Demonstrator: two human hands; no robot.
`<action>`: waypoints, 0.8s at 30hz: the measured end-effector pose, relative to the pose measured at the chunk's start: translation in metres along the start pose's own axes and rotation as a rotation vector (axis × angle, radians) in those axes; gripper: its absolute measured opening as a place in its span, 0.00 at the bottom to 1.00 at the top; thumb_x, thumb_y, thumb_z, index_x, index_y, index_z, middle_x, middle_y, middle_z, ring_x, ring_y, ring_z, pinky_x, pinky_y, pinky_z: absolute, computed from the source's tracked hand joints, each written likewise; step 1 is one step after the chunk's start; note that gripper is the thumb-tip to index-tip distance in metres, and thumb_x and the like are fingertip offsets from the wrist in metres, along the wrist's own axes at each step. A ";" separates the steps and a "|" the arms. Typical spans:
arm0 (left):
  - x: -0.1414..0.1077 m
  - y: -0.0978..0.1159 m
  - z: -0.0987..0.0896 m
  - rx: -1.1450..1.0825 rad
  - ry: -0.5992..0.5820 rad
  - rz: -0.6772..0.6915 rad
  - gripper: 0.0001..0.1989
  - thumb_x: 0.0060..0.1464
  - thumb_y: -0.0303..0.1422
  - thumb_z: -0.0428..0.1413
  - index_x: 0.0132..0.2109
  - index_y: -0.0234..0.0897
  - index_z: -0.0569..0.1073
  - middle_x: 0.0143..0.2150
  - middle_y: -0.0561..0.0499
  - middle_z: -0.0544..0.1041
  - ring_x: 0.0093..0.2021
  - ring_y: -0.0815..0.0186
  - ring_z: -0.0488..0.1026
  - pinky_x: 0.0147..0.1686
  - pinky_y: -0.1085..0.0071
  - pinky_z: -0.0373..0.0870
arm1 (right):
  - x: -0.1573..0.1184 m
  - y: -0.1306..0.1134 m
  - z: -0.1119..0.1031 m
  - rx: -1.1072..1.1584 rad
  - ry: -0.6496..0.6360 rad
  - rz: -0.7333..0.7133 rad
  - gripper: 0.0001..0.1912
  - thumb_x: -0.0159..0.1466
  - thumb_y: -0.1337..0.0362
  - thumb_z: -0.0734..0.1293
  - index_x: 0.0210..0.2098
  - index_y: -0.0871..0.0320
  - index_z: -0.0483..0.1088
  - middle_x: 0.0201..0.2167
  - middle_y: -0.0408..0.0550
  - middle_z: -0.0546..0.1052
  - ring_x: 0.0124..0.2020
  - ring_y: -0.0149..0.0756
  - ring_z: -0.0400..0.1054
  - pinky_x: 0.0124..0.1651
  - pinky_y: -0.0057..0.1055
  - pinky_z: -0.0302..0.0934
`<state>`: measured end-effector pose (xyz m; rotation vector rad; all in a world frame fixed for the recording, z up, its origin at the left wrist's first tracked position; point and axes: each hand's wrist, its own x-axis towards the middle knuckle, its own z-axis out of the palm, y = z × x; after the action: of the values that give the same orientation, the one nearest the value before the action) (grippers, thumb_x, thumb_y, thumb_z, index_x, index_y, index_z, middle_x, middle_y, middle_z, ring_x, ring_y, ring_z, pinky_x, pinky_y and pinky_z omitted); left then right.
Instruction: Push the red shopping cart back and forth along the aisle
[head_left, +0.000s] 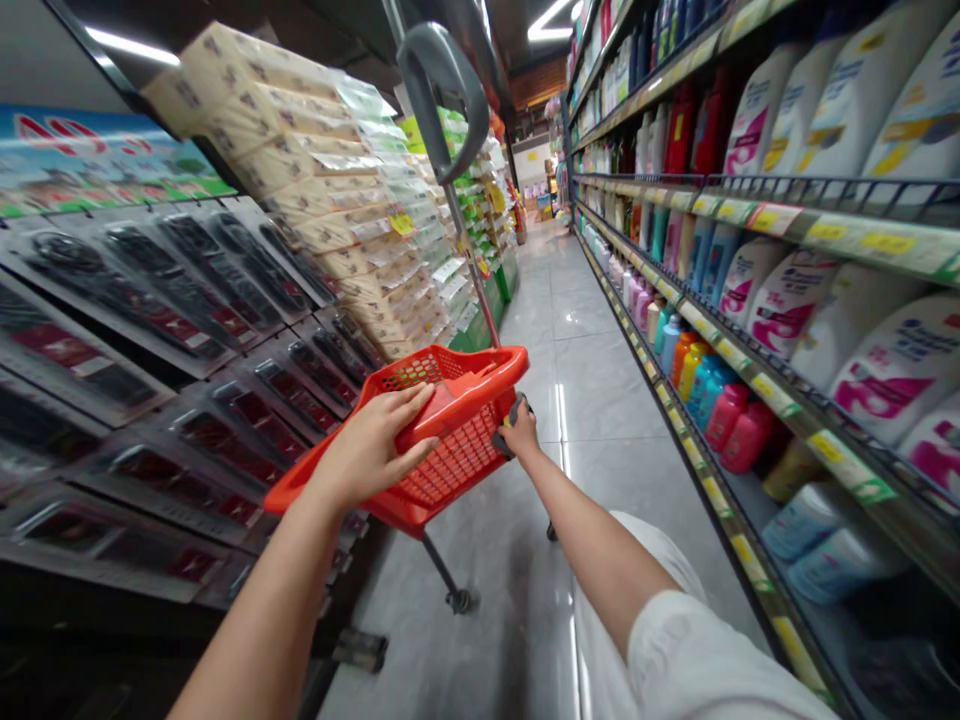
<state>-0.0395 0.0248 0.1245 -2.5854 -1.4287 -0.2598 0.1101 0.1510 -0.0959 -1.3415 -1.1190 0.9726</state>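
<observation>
In the head view, the left hand rests on the rim of a red basket, while the right hand grips a dark handle beside it. Bottles line the shelves at right.

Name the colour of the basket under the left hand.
The basket is orange-red; it shows best in the head view.

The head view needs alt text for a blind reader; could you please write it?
A red basket on a wheeled frame in a shop aisle: the left hand lies on its top, the right hand grips a dark handle at its side. Shelves of bottles line the right, packaged goods and tall stacked packs the left.
</observation>
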 end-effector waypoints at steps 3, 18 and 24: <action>-0.003 0.010 0.006 0.148 0.025 -0.019 0.33 0.58 0.45 0.48 0.66 0.35 0.61 0.65 0.38 0.65 0.63 0.52 0.65 0.62 0.55 0.61 | -0.003 -0.001 0.005 -0.013 0.040 -0.123 0.53 0.49 0.65 0.70 0.69 0.66 0.43 0.64 0.68 0.55 0.66 0.52 0.52 0.65 0.46 0.53; 0.003 0.041 0.045 0.268 0.318 -0.327 0.34 0.52 0.48 0.58 0.61 0.36 0.65 0.62 0.37 0.69 0.61 0.47 0.67 0.60 0.55 0.59 | -0.024 0.024 0.030 -0.164 0.103 -0.265 0.51 0.56 0.69 0.65 0.71 0.63 0.32 0.69 0.68 0.41 0.69 0.52 0.45 0.63 0.45 0.54; 0.002 0.045 0.043 0.235 0.322 -0.348 0.33 0.53 0.47 0.56 0.61 0.33 0.65 0.61 0.36 0.70 0.61 0.47 0.67 0.60 0.54 0.58 | -0.021 0.093 0.046 -0.114 0.197 -0.067 0.52 0.49 0.72 0.65 0.70 0.64 0.38 0.63 0.65 0.58 0.61 0.46 0.60 0.58 0.41 0.61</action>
<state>0.0029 0.0128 0.0800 -1.9947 -1.6595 -0.4955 0.0688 0.1438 -0.1937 -1.4492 -1.0739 0.7195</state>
